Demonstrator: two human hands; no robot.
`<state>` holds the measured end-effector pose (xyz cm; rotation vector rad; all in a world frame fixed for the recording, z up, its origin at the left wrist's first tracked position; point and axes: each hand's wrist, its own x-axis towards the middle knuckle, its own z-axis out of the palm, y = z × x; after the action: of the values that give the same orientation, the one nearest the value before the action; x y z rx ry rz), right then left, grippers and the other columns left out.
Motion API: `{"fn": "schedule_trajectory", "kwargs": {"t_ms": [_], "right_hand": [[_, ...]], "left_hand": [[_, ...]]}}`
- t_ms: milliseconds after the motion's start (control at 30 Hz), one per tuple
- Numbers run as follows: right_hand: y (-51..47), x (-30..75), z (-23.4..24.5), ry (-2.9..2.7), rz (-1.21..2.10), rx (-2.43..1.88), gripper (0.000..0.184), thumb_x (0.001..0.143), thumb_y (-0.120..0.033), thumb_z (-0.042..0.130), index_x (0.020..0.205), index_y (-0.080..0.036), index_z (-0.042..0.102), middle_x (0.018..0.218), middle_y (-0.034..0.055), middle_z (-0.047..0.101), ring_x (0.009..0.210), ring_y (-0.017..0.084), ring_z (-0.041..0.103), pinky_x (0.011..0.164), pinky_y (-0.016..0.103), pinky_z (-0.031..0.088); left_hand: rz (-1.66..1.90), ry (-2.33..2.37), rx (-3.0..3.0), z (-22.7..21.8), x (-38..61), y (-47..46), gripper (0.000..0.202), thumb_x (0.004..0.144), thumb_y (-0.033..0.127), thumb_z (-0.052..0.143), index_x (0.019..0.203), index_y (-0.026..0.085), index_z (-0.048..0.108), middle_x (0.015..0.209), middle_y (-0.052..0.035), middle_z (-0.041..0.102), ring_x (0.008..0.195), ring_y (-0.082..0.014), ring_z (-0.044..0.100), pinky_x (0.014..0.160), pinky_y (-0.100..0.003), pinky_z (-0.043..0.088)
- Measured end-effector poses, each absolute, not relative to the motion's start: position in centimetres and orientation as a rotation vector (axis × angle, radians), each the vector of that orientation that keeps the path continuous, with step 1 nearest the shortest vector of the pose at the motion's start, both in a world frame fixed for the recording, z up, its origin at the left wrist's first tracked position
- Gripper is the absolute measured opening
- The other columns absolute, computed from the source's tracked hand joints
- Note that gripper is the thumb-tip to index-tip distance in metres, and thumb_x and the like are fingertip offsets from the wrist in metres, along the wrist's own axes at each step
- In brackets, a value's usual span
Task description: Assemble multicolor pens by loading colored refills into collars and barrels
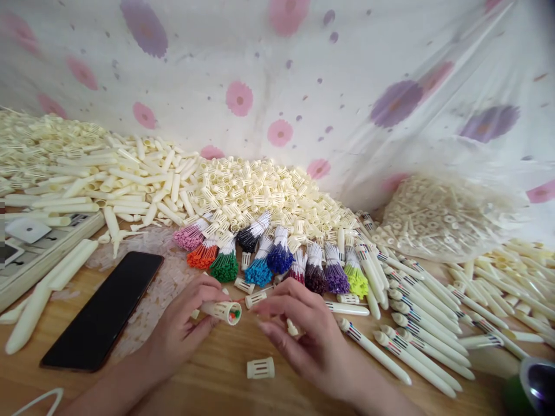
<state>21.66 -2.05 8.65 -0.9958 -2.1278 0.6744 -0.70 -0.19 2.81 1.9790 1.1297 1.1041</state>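
My left hand [191, 315] is closed around a cream slotted pen sleeve [217, 311]. Its open end faces right, and orange and green tips show inside. Just right of that opening is my right hand [303, 329], thumb and fingertips drawn together; what they hold, if anything, is too small to make out. On the table below the hands lies a loose slotted sleeve [261, 368]. Behind the hands stand tied bundles of coloured pen refills, among them a green bundle [224, 263], a light blue bundle [259, 267] and a purple bundle [336, 271].
A black phone [104, 309] lies at left, near a power strip [52, 248]. Heaps of cream sleeves [269, 190] and pen barrels [130, 173] line the back. Several multicolour pens [416, 352] lie at right, before a plastic bag of small parts [446, 214]. A dark round object [535, 384] sits bottom right.
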Motion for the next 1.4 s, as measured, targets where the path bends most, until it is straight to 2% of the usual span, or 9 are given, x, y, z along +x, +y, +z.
{"fn": "schedule_trajectory", "kwargs": {"t_ms": [100, 233, 567, 833, 933, 1067, 1233, 1300, 1400], "right_hand": [[-2.3, 20.4, 9.3, -2.324, 0.504, -0.957, 0.022, 0.087, -0.017, 0.051, 0.107, -0.015, 0.06, 0.088, 0.0076, 0.059, 0.075, 0.016, 0.054, 0.065, 0.027, 0.044], [-1.6, 19.4, 9.4, -2.505, 0.358, -0.996, 0.02, 0.087, -0.016, 0.047, 0.1, -0.014, 0.062, 0.083, 0.0072, 0.059, 0.071, 0.017, 0.052, 0.061, 0.028, 0.041], [-1.4, 19.0, 8.4, -2.076, 1.004, -1.008, 0.016, 0.082, -0.014, 0.054, 0.097, -0.017, 0.059, 0.077, 0.0, 0.049, 0.062, 0.01, 0.049, 0.055, 0.02, 0.042], [-1.0, 19.4, 9.6, -2.095, 0.847, -1.062, 0.017, 0.085, -0.018, 0.053, 0.101, -0.017, 0.058, 0.08, 0.0018, 0.054, 0.065, 0.011, 0.05, 0.056, 0.022, 0.042], [-0.6, 21.2, 9.3, -2.125, 0.716, -1.138, 0.011, 0.089, -0.023, 0.049, 0.09, -0.018, 0.059, 0.081, 0.003, 0.056, 0.07, 0.013, 0.052, 0.06, 0.023, 0.042], [-0.6, 24.6, 7.8, -2.209, 0.472, -1.392, 0.027, 0.093, -0.025, 0.043, 0.069, -0.018, 0.053, 0.07, 0.0018, 0.053, 0.062, 0.013, 0.049, 0.058, 0.024, 0.038], [-1.8, 28.3, 6.1, -2.255, 0.295, -1.658, 0.039, 0.095, -0.029, 0.038, 0.057, -0.02, 0.041, 0.057, -0.0012, 0.046, 0.052, 0.012, 0.045, 0.051, 0.024, 0.032], [-2.5, 29.2, 5.9, -2.245, 0.291, -1.728, 0.034, 0.093, -0.027, 0.041, 0.06, -0.02, 0.044, 0.061, -0.0005, 0.05, 0.054, 0.012, 0.048, 0.051, 0.023, 0.033], [-3.4, 30.2, 5.8, -2.275, 0.295, -1.897, 0.009, 0.085, -0.021, 0.052, 0.077, -0.019, 0.052, 0.074, 0.0017, 0.061, 0.063, 0.015, 0.057, 0.056, 0.024, 0.037]], "left_hand": [[1.066, 1.123, 1.986, 2.9, -0.6, -0.2, 0.017, 0.079, 0.014, 0.054, 0.088, 0.025, 0.063, 0.091, -0.0041, 0.064, 0.087, -0.0209, 0.06, 0.073, -0.028, 0.05], [0.994, 1.144, 1.957, 3.4, -0.6, -0.1, 0.013, 0.079, 0.017, 0.055, 0.086, 0.025, 0.063, 0.088, -0.0037, 0.065, 0.085, -0.0219, 0.06, 0.071, -0.029, 0.052], [0.951, 1.155, 1.728, 3.6, -0.5, 0.2, 0.005, 0.077, 0.02, 0.061, 0.081, 0.022, 0.061, 0.082, -0.0008, 0.062, 0.083, -0.0199, 0.06, 0.074, -0.028, 0.049], [0.917, 1.091, 1.618, 3.6, -0.4, 0.5, 0.005, 0.077, 0.022, 0.062, 0.082, 0.022, 0.061, 0.079, 0.0011, 0.062, 0.082, -0.0192, 0.06, 0.074, -0.028, 0.048], [0.932, 1.124, 1.622, 3.6, -0.4, 0.5, 0.007, 0.077, 0.024, 0.064, 0.083, 0.024, 0.061, 0.08, 0.0017, 0.063, 0.081, -0.0184, 0.061, 0.071, -0.025, 0.05], [0.885, 1.212, 1.668, 3.3, -0.7, 0.3, 0.016, 0.078, 0.033, 0.063, 0.092, 0.025, 0.064, 0.091, -0.0015, 0.066, 0.087, -0.0209, 0.062, 0.066, -0.023, 0.052], [0.861, 1.283, 1.716, 2.5, -1.1, -0.1, 0.027, 0.076, 0.042, 0.064, 0.098, 0.025, 0.064, 0.102, -0.0052, 0.065, 0.095, -0.0249, 0.061, 0.063, -0.022, 0.054], [0.861, 1.303, 1.698, 2.5, -1.0, -0.1, 0.029, 0.075, 0.043, 0.065, 0.098, 0.024, 0.064, 0.094, -0.0046, 0.066, 0.086, -0.0231, 0.063, 0.059, -0.021, 0.054], [0.805, 1.268, 1.62, 2.6, -0.6, -0.4, 0.032, 0.078, 0.046, 0.06, 0.101, 0.024, 0.061, 0.066, 0.002, 0.06, 0.053, -0.0149, 0.058, 0.043, -0.018, 0.048]]}}
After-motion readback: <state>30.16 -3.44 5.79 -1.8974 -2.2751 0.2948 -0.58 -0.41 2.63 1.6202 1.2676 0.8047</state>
